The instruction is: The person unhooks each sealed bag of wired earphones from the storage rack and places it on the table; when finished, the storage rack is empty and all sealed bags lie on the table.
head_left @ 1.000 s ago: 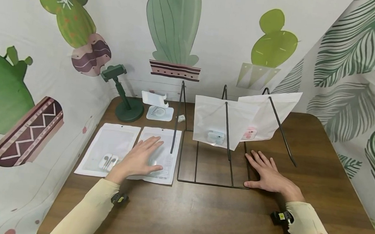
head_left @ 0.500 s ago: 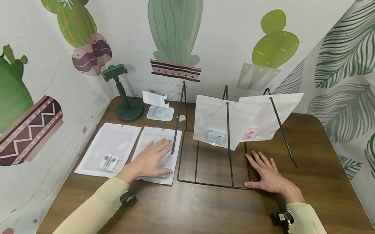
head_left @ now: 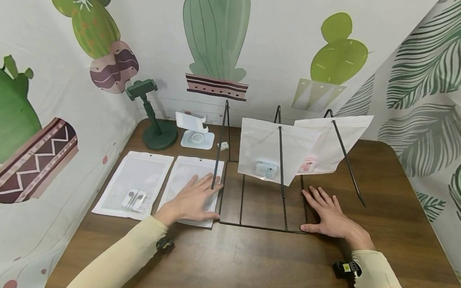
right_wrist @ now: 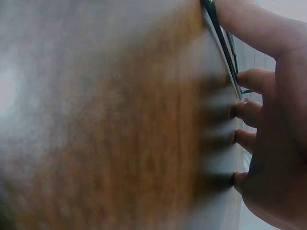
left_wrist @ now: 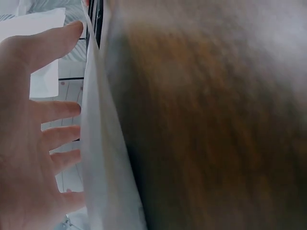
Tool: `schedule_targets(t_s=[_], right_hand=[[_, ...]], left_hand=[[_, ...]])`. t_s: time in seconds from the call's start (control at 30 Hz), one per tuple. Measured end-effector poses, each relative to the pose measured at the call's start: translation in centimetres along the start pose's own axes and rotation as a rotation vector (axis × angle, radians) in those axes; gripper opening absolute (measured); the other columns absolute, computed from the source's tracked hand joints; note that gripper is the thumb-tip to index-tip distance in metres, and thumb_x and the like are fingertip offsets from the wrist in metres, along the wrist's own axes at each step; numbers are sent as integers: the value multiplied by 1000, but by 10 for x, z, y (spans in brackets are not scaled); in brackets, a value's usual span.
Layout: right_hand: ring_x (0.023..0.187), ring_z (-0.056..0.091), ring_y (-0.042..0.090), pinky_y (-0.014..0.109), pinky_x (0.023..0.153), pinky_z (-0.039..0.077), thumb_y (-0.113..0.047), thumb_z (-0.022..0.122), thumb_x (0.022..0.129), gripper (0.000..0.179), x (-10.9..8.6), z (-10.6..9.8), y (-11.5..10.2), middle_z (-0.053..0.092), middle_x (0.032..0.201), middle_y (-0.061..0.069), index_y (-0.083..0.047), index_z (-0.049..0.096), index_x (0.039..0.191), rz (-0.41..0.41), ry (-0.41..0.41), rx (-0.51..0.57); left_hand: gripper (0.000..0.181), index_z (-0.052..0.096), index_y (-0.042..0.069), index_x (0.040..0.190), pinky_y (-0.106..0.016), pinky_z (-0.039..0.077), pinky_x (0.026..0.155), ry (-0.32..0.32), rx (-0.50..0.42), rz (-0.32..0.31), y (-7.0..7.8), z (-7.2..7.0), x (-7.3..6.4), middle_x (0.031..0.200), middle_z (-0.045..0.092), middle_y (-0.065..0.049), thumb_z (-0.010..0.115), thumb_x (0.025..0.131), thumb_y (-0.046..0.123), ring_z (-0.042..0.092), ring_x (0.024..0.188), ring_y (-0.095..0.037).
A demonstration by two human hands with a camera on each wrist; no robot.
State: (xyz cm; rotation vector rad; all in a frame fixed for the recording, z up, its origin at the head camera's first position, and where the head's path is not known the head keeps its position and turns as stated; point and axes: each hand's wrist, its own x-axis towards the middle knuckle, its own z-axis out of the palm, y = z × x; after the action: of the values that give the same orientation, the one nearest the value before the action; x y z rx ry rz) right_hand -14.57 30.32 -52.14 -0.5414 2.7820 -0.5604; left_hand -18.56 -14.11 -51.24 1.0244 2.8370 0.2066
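Note:
My left hand (head_left: 193, 202) spreads its straight fingers over a flat white pouch (head_left: 185, 172), covering much of it. Its thumb and fingertips reach the left side of a black wire rack (head_left: 253, 227). In the left wrist view the fingers (left_wrist: 64, 110) are extended, with the pale pouch edge (left_wrist: 108, 158) beside them. On the other side, my right hand (head_left: 330, 218) rests on the table with fingers spread, thumb and index tips at the rack's right side. Two white pouches stand in the rack: one with a light-blue case (head_left: 266, 169), one behind it with a pink case (head_left: 307, 165).
Another white pouch (head_left: 139, 176) with wired earphones showing lies at the left. Behind stand a dark green phone stand (head_left: 159, 135), a light-blue stand (head_left: 197, 138) and a small white packet (head_left: 223, 146). A patterned cloth hangs behind the wooden table (head_left: 246, 268).
My left hand has slid right across the pouch until its thumb and fingertips came to the rack's left side. The right hand and the hanging pouches have stayed in place.

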Motion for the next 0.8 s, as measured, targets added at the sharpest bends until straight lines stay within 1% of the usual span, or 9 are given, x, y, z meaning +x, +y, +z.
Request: schedule_targets(t_s=[0.3, 0.53, 0.8], right_hand=[[147, 6, 46, 72, 109, 2, -62, 72, 77, 105, -1, 0, 0, 15, 160, 24, -11, 24, 155, -5, 1, 1], [147, 5, 46, 72, 109, 1, -61, 72, 77, 105, 0, -1, 0, 14, 161, 23, -11, 23, 156, -3, -1, 0], [147, 5, 46, 72, 109, 2, -60, 72, 77, 104, -1, -1, -1, 14, 160, 24, -10, 24, 155, -3, -4, 1]], left_hand=[[99, 33, 15, 153, -62, 12, 117, -40, 52, -20, 6, 4, 5, 162, 20, -7, 55, 78, 77, 15, 150, -30], [100, 30, 17, 154, -62, 11, 117, -46, 52, -33, 7, 6, 6, 163, 18, -6, 54, 79, 78, 14, 151, -30], [100, 28, 18, 155, -62, 11, 117, -65, 43, -31, 6, 7, 5, 163, 17, -6, 53, 79, 78, 13, 151, -29]])
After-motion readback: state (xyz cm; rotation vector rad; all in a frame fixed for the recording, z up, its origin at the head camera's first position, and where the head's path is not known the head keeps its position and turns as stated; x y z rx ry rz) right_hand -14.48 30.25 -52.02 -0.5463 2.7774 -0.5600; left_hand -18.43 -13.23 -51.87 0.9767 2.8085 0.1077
